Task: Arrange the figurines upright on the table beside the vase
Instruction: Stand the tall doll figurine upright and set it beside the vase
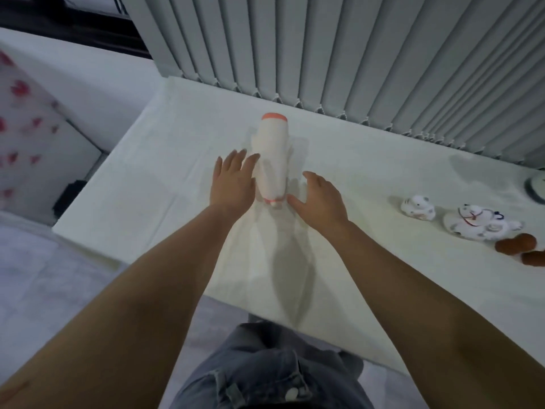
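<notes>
A tall white vase (272,160) with an orange rim stands upright on the white table (153,172), near its middle. My left hand (233,181) is flat against the vase's left side, fingers spread. My right hand (320,200) rests open just right of the vase's base, thumb near it. Neither hand holds anything. Far to the right lie a small white ceramic figurine (418,208) and a larger white figurine (479,222) with blue and red markings, both on their sides. Two brown round figurines (516,244) lie at the right edge.
Grey vertical blinds (354,54) hang along the table's far edge. A round white object (536,187) is cut off at the far right. A white cabinet with red flower print (26,128) stands left of the table. My jeans show below the near edge.
</notes>
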Demonstrator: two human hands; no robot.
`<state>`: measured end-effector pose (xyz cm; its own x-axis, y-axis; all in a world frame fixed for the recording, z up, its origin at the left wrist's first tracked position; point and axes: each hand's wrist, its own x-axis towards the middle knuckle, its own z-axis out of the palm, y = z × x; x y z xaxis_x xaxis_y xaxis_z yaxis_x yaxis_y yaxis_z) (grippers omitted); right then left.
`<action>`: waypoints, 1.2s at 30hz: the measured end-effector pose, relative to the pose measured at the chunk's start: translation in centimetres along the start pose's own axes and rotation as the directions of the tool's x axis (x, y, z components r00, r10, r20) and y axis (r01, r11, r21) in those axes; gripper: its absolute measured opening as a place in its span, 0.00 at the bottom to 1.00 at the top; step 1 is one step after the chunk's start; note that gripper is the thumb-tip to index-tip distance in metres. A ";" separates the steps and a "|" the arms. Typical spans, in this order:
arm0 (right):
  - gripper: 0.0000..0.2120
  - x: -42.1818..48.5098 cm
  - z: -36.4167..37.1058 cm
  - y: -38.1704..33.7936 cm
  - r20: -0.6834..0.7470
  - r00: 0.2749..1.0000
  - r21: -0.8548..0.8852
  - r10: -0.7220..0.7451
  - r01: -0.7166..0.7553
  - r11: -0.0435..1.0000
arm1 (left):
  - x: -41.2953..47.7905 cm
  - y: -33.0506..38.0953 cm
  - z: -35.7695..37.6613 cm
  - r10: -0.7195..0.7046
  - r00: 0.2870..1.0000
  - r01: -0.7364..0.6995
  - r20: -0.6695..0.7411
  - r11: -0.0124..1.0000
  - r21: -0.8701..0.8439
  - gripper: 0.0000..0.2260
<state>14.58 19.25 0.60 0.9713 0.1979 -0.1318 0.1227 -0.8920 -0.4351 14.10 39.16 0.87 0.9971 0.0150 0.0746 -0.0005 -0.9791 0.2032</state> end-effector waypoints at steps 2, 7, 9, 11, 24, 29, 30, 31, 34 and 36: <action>0.39 0.9 1.2 -1.9 0.007 0.999 0.019 0.050 -0.050 0.999 | 0.7 -1.4 0.0 0.029 0.998 -0.031 0.050 0.999 0.027 0.28; 0.38 2.8 3.9 -5.1 -0.062 0.990 -0.067 0.129 -0.133 0.989 | 2.7 -2.9 0.4 0.105 0.981 -0.121 0.162 0.989 0.090 0.35; 0.40 3.1 4.4 -5.6 -0.113 0.979 -0.094 0.172 -0.183 0.979 | 3.4 -3.1 0.5 0.157 0.971 -0.181 0.182 0.976 0.124 0.37; 0.38 3.4 4.5 -5.4 -0.148 0.972 -0.137 0.185 -0.205 0.969 | 4.2 -2.9 0.6 0.198 0.961 -0.227 0.195 0.963 0.142 0.39; 0.28 4.1 3.3 -1.4 -0.167 0.974 -0.115 0.156 -0.176 0.978 | 6.6 -0.9 2.1 0.314 0.933 -0.344 0.178 0.922 0.177 0.44; 0.30 3.8 0.6 -0.6 -0.223 0.969 -0.072 0.104 -0.123 0.990 | 7.2 -0.4 2.0 0.309 0.938 -0.329 0.159 0.937 0.114 0.44; 0.29 3.6 -0.1 -0.5 -0.242 0.965 -0.061 0.097 -0.115 0.992 | 7.3 -0.2 2.0 0.312 0.937 -0.330 0.157 0.939 0.099 0.44; 0.27 3.4 -1.0 -0.5 -0.264 0.960 -0.047 0.096 -0.112 0.993 | 7.4 0.0 2.1 0.316 0.936 -0.331 0.153 0.940 0.081 0.44; 0.23 3.0 -3.4 -0.7 -0.332 0.940 -0.046 0.083 -0.104 0.993 | 7.6 1.0 2.1 0.306 0.945 -0.303 0.111 0.952 -0.043 0.43; 0.22 2.8 -4.6 -0.9 -0.348 0.936 -0.070 0.054 -0.083 0.994 | 7.6 1.7 1.9 0.289 0.955 -0.275 0.066 0.948 -0.159 0.42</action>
<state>18.17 18.72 4.71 0.9866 -0.0042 0.1631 0.0553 -0.9318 -0.3588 21.79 37.19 -0.05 0.9573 -0.2818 0.0652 -0.2873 -0.9000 0.3278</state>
